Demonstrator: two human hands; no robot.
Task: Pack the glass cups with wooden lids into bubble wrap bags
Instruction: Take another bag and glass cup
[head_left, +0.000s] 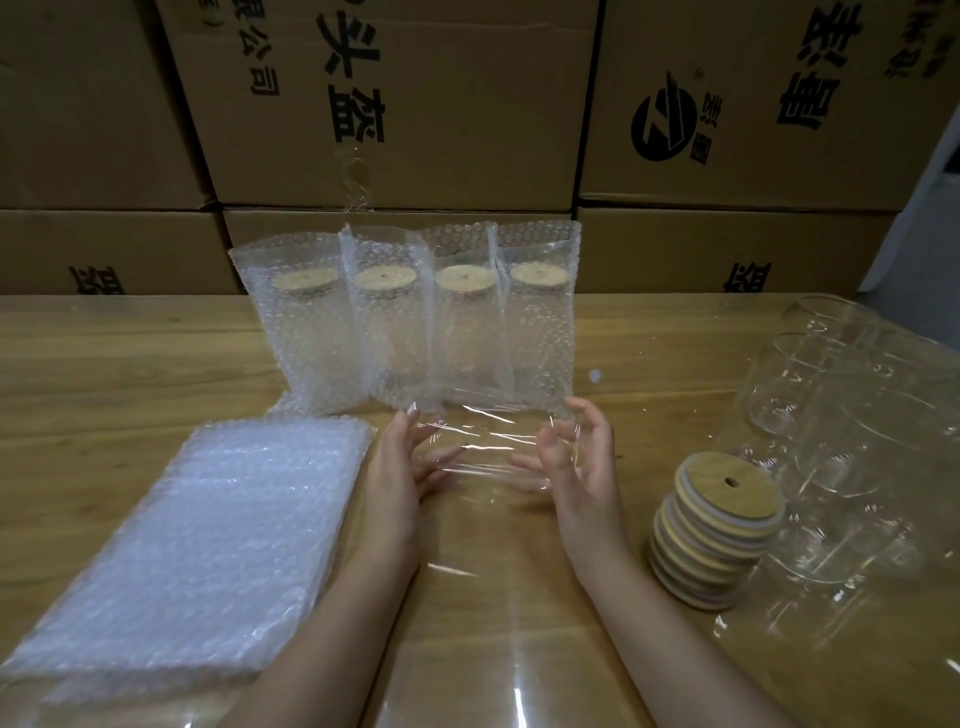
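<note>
Several glass cups with wooden lids stand in a row inside bubble wrap bags (405, 322) at the back middle of the table. Just in front of them my left hand (410, 467) and my right hand (582, 467) hover palms facing, fingers spread and loosely bent, holding nothing. A flat stack of bubble wrap bags (208, 545) lies to the left of my left hand. A stack of round wooden lids (717, 530), each with a small hole, stands to the right of my right hand. Bare glass cups (831, 384) sit at the far right.
The wooden table (104, 364) is partly covered by a clear plastic film (483, 571) under my hands and under the glasses. Large cardboard cartons (395, 104) form a wall right behind the table.
</note>
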